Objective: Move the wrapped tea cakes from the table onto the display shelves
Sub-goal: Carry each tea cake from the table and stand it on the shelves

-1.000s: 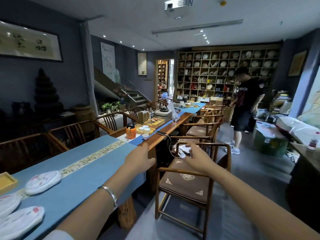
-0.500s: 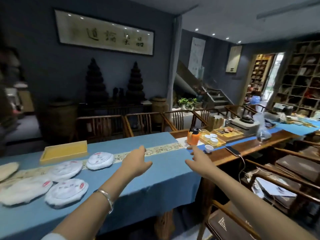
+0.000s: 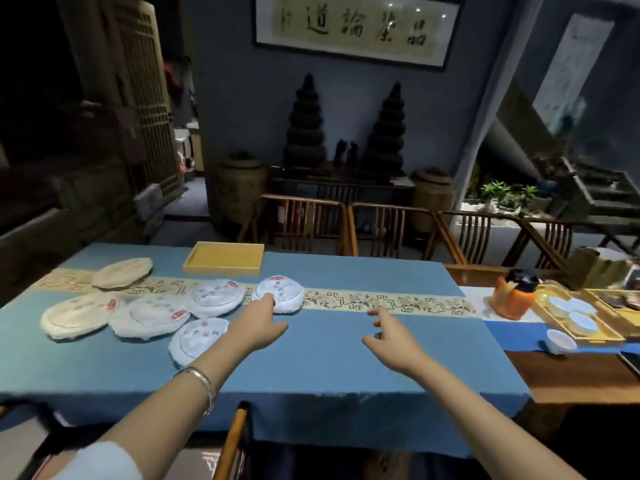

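Six wrapped cakes [image 3: 280, 293] lying flat on the blue counter [image 3: 346, 358], left grip [image 3: 258, 325] loose-fingered with fingertips at the rightmost cake's near edge, right grip [image 3: 393, 336] relaxed, holding nothing, above bare cloth.

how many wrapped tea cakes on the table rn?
6. Beige one far left by the runner; cream one at left edge; next to it; middle; nearest, by the left wrist; rightmost, at the left hand's fingertips.

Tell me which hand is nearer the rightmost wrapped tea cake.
Left. The left hand has fingertips at the near edge of the rightmost wrapped tea cake; the right hand hovers over the blue cloth, off to its right.
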Available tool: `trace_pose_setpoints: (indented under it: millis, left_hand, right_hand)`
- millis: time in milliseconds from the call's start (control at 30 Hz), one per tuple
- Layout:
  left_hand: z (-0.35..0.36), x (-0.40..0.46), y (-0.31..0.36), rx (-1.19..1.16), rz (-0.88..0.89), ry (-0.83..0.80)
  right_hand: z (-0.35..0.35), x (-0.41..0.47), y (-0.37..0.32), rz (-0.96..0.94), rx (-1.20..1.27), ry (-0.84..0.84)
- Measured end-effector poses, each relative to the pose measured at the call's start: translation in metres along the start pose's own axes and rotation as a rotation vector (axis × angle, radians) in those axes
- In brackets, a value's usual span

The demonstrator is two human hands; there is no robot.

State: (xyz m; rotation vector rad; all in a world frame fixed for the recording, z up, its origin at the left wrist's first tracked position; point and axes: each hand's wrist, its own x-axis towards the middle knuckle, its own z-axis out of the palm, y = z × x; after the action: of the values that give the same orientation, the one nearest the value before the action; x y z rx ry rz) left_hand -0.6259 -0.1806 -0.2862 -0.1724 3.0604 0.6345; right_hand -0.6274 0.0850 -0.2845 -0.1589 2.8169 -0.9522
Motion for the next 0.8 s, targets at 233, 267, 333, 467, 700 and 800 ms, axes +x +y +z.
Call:
trace_pose_setpoints:
  millis: [233,267,333,467,700,800]
  left_hand:
    - [0.007,0.105,-0.042,-0.1,-0.111,-0.007]
    - [0.006,0.117,-0.049,-0.096,-0.123,-0.004]
    - [0.003,0.137,-0.062,-0.079,-0.144,0.001]
    - [0.007,0.162,-0.084,-0.09,-0.207,-0.024]
    - [0.029,0.208,-0.111,-0.18,-0.285,-0.061]
    - [0.045,0.233,-0.117,-0.214,-0.336,-0.077]
  right_hand:
    - [-0.011,0.127,-0.016,-0.035,-0.101,-0.027]
    - [-0.009,0.143,-0.02,-0.041,-0.119,-0.028]
    - [0.0,0.172,-0.028,-0.047,-0.115,-0.041]
    - [0.031,0.213,-0.037,-0.063,-0.085,-0.133]
    - [0.088,0.278,-0.021,-0.048,-0.068,-0.28]
    - [0.103,0.312,-0.008,-0.032,-0.073,-0.323]
